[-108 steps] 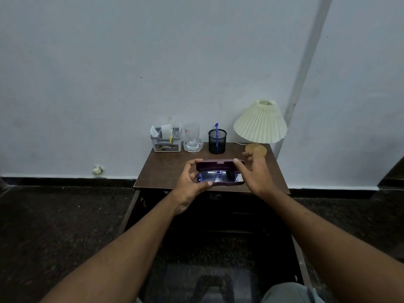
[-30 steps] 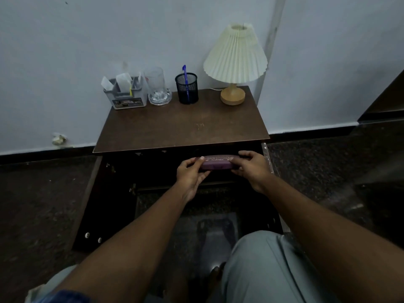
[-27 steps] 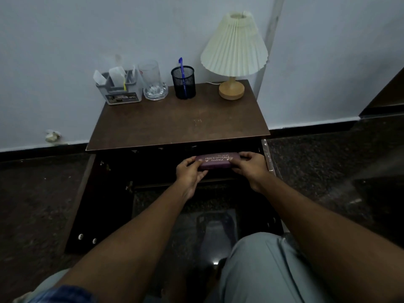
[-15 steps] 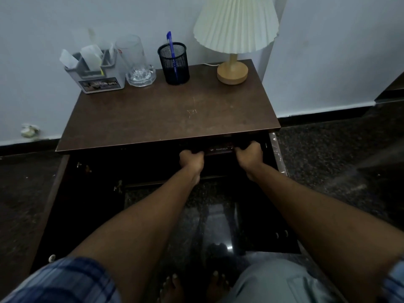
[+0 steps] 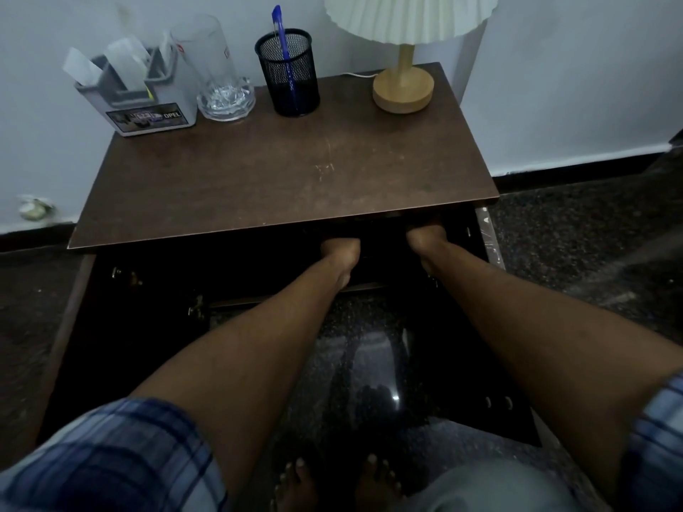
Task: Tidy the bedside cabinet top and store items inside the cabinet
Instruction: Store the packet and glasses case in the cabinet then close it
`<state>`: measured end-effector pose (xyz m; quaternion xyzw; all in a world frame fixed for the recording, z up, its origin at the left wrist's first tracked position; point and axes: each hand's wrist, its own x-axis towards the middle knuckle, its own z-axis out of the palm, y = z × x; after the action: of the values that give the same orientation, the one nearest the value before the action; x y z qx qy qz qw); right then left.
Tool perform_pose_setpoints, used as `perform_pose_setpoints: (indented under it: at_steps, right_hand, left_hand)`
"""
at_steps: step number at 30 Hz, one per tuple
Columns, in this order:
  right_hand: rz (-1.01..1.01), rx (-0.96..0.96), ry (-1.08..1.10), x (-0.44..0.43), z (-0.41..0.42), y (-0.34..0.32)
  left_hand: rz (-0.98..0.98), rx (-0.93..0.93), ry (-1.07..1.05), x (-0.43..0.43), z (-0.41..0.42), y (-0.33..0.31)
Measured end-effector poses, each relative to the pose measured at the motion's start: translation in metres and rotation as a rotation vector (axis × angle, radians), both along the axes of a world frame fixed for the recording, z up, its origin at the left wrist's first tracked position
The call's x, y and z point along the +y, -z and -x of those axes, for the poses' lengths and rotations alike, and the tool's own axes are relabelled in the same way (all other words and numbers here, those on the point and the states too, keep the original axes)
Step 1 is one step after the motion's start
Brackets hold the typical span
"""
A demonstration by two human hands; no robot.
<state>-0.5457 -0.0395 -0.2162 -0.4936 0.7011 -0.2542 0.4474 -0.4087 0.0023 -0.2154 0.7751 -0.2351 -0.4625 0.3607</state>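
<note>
A brown worktop of a bedside cabinet is standing against a pale wall, with dark speckled floor spreading around it. Along the back edge, from ten o'clock round to one o'clock, a grey organiser stuffed with paper slips is sitting just beside a clear glass, then a black mesh cup with a blue pen leaning in it, then a lamp with a pleated cream shade on a round wooden base. The front and middle of the worktop are lying bare, showing a few pale scratches.

Below the front edge the cabinet is standing open, its dark doors swung out to either side. Both forearms are reaching in toward twelve o'clock. The left hand and the right hand are disappearing under the worktop's lip, well apart from each other, with only the wrists and backs showing; how far the fingers are curled, and whether they are holding anything, I cannot tell. The thing being stored is hidden in the dark interior, so its place cannot be made out. Plaid sleeves and bare toes are showing at six o'clock.
</note>
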Motion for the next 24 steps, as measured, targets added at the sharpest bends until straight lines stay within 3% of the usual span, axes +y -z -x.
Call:
perform_pose_setpoints:
  at_steps: [11, 18, 24]
  right_hand:
    - [0.046, -0.02, 0.155, 0.032, 0.01, -0.013]
    - [0.085, 0.067, -0.092, 0.08, 0.016, -0.054]
    - [0.241, 0.275, -0.329, 0.121, 0.031, -0.112]
  left_hand:
    - [0.062, -0.018, -0.054, 0.041, -0.023, 0.002]
    - [0.12, -0.008, -0.047, 0.101, -0.054, -0.025]
    - [0.125, -0.28, 0.16, 0.152, -0.109, -0.078]
